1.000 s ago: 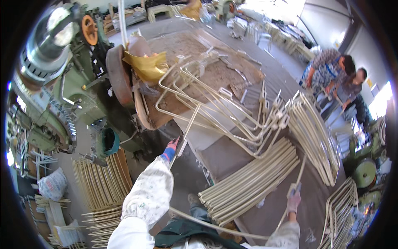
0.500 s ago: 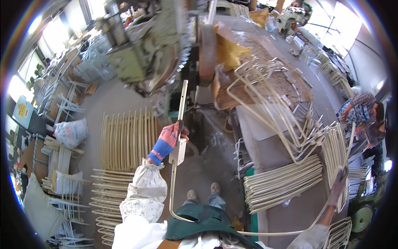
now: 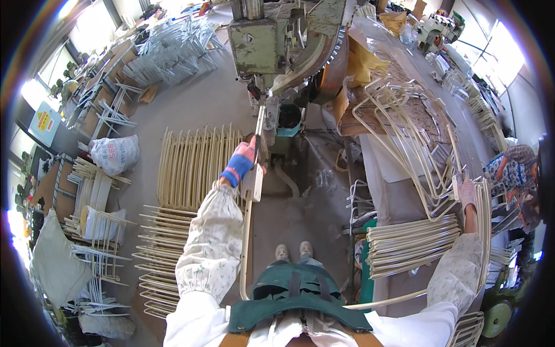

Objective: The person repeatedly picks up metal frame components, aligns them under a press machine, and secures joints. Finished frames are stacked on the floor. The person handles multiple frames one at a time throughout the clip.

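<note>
Above grey floor [image 3: 188,104], one bent tube [image 3: 247,243] runs up through the left grip [image 3: 242,162] and right grip [image 3: 466,194], both clasping it.

Bright light glares through windows [image 3: 502,47] beside the green machine [image 3: 254,49] (the view bends at its edges).

On the left, a fat white sack [image 3: 115,155] sits near a pale board [image 3: 44,123] with a yellow sticker on it, and a big messy pile of grey metal frames [image 3: 167,58] lies on the floor [image 3: 191,107] farther back. A crumpled yellow sheet [image 3: 365,59] rests toward the back right. At the far right, a person in patterned clothes [image 3: 514,165] bends over, above a round green wheel [image 3: 498,320].
</note>
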Demonstrator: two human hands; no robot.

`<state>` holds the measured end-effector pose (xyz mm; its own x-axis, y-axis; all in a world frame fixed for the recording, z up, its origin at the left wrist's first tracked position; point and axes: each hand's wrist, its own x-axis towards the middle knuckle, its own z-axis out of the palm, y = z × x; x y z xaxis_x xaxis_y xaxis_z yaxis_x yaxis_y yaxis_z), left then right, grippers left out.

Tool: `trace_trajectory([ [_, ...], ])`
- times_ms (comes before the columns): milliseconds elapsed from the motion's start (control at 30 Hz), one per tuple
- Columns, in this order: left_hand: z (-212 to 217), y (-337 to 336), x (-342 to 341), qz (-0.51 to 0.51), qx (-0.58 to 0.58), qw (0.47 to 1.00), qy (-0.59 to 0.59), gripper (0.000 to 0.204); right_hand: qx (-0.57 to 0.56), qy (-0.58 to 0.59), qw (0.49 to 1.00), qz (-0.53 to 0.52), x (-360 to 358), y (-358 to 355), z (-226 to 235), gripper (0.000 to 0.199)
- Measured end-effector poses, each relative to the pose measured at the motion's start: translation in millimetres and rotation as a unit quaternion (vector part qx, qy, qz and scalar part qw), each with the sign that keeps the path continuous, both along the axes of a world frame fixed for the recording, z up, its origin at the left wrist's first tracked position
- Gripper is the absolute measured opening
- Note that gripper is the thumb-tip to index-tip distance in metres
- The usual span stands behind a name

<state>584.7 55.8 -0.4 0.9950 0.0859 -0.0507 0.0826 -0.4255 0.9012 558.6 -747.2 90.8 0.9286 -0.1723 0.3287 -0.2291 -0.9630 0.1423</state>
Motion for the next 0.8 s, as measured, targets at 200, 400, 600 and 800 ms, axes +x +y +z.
trace_trajectory([
  [200,10,5,36,0.03,0.154,0.987,-0.016,0.044,-0.028,-0.039,0.999,-0.004,30,22,20,0.048],
  [400,2,5,64,-0.061,0.406,0.909,-0.068,0.072,-0.019,-0.037,0.999,0.0,76,31,36,0.044],
  [600,14,-16,53,0.021,0.194,0.981,0.013,0.043,-0.031,0.03,0.999,-0.019,115,20,44,0.051],
  [800,34,-37,38,0.115,-0.001,0.986,0.117,0.06,0.037,0.068,0.997,0.008,137,47,69,0.049],
])
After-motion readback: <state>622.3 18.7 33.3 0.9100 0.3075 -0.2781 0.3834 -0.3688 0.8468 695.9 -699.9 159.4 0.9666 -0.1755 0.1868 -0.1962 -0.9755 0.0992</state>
